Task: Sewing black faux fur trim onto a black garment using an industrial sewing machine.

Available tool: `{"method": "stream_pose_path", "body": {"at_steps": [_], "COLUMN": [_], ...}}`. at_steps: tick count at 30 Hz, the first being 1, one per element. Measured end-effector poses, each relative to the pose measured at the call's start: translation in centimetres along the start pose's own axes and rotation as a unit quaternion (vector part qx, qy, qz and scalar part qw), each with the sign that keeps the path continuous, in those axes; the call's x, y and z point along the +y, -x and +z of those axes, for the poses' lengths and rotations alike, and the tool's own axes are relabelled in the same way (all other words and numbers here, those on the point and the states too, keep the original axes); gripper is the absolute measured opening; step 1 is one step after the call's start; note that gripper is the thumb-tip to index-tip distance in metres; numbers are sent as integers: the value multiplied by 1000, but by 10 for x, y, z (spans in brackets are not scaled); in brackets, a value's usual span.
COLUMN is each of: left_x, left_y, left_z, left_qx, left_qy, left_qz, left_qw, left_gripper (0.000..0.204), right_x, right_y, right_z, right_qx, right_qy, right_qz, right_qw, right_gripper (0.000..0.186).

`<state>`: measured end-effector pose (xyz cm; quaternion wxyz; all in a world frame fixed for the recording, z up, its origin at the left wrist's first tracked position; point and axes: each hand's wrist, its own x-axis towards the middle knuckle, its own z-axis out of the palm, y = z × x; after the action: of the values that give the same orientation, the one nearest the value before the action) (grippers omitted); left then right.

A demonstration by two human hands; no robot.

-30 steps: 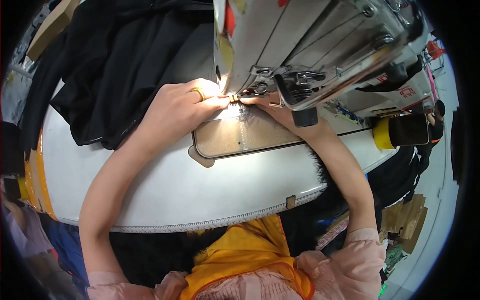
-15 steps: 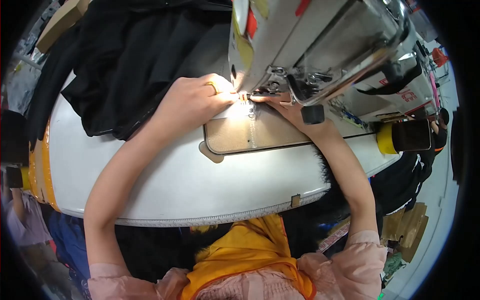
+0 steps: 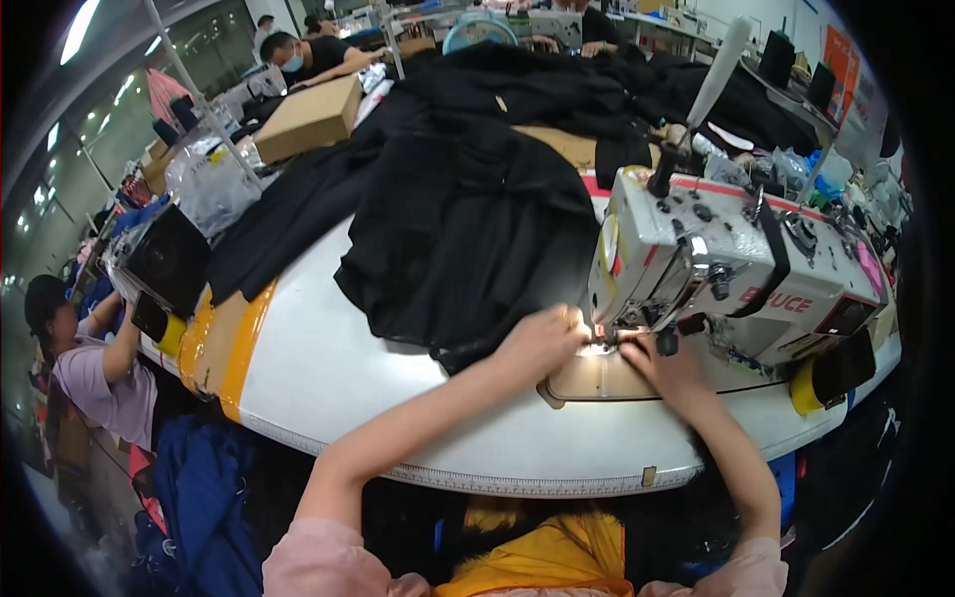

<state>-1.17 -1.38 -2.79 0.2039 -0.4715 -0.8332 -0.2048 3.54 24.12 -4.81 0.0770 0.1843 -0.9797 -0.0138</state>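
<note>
A white sewing machine [image 3: 731, 254] stands at the right of the white table [image 3: 328, 343], its lamp lighting the needle area. My left hand [image 3: 542, 340] is at the left of the needle, fingers pinched together; what they hold is too small to make out. To the right of the needle, my right hand [image 3: 671, 366] reaches in under the machine head with fingers stretched out and somewhat apart. Both hands rest by the tan plate [image 3: 607, 380] under the needle. A large black cloth garment [image 3: 468, 219] lies just beyond my left hand and spreads over the table's far side.
A ruler tape [image 3: 477, 483] runs along the table's near edge. A cardboard box [image 3: 310, 117] sits at the far left. Yellow-and-black holders [image 3: 811, 383] stand at the right. Co-workers sit at the left [image 3: 109, 358] and at the back [image 3: 323, 58].
The view has tilted up and back, so more of the room, the garment and the machine shows. Both hands remain at the needle.
</note>
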Motion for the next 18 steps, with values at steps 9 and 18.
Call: {"method": "stream_pose_path", "body": {"at_steps": [9, 18], "left_x": [34, 43], "left_y": [0, -2], "left_z": [-33, -27], "left_qx": [-49, 22], "left_qy": [110, 108], "left_qz": [-47, -68], "left_qw": [992, 992], "left_gripper": [21, 15], "right_x": [-46, -54], "right_y": [2, -4], "right_z": [-68, -60], "right_qx": [18, -49], "right_qy": [-290, -386], "right_qz": [37, 50], "right_qw": [956, 920], "right_gripper": [19, 33]}}
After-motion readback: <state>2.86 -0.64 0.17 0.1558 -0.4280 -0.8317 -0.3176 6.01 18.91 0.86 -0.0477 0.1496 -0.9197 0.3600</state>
